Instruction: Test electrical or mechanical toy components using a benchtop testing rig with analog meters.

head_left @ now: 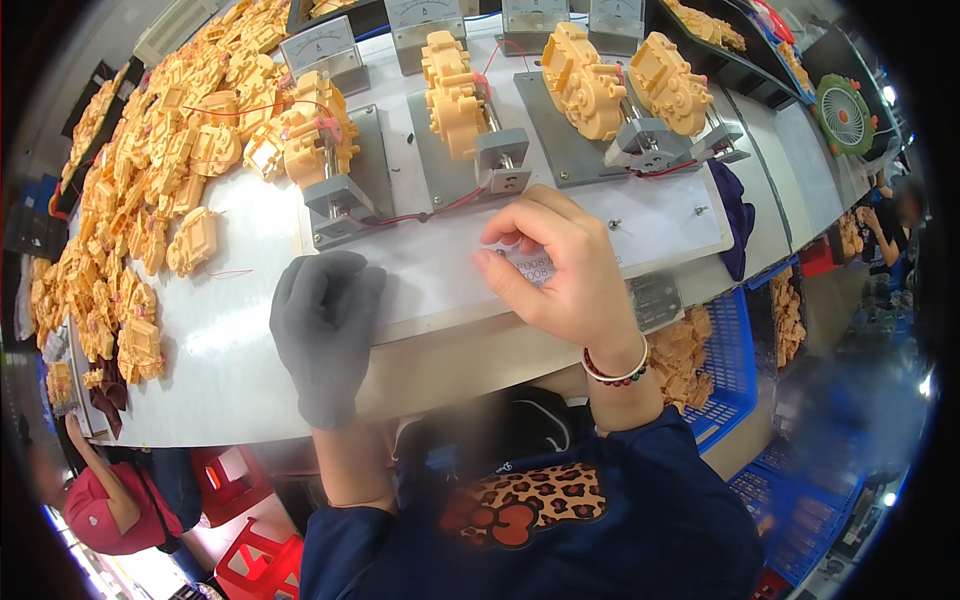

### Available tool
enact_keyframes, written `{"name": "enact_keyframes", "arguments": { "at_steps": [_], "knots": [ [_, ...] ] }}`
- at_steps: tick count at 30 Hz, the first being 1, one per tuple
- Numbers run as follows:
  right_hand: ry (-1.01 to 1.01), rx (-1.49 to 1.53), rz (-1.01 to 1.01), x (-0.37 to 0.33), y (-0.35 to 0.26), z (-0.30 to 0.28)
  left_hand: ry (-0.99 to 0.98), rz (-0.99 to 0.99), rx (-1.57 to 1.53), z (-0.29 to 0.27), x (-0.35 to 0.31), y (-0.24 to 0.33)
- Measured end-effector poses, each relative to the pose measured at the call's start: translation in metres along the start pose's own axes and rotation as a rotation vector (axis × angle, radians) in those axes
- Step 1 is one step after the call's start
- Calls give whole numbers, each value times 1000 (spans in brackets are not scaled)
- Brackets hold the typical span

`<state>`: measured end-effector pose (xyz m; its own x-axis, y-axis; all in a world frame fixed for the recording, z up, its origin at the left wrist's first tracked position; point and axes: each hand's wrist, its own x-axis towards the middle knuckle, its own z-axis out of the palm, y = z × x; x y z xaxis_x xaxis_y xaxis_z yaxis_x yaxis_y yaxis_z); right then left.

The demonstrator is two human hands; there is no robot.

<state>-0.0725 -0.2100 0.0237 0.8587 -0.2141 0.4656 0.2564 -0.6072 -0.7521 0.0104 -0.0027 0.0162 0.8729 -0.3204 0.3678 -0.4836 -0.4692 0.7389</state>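
My left hand [327,335], in a grey glove, is at the table's front edge with its fingers curled together; what they hold, if anything, is hidden. My bare right hand [565,265] hovers over the white sheet, fingers bent, thumb apart from them, nothing visible between. Beyond the hands stand several grey metal fixtures, each bearing a yellow plastic gearbox housing: the left one [318,140], the second [455,95], the third [583,85] and the right one [670,85]. A red wire [455,203] runs along their front. Small metal bits [615,225] lie right of my right hand.
Loose yellow housings [150,170] are heaped at the left. Analog meters [425,25] line the back. A dark blue cloth [733,220] lies at the right. Below the table edge stands a blue basket [735,365] of housings. A green fan [845,115] is far right; a co-worker [120,505] sits lower left.
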Motion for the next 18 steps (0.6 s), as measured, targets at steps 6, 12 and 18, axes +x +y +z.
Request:
{"name": "enact_keyframes", "arguments": {
  "at_steps": [6,12,18],
  "knots": [
    [3,-2,5,0,0,1,-3,28,45,0,-1,-1],
    [2,-5,6,0,0,1,-2,30,43,0,-1,-1],
    [6,-3,4,0,1,1,-28,56,58,0,-1,-5]
  ]
}}
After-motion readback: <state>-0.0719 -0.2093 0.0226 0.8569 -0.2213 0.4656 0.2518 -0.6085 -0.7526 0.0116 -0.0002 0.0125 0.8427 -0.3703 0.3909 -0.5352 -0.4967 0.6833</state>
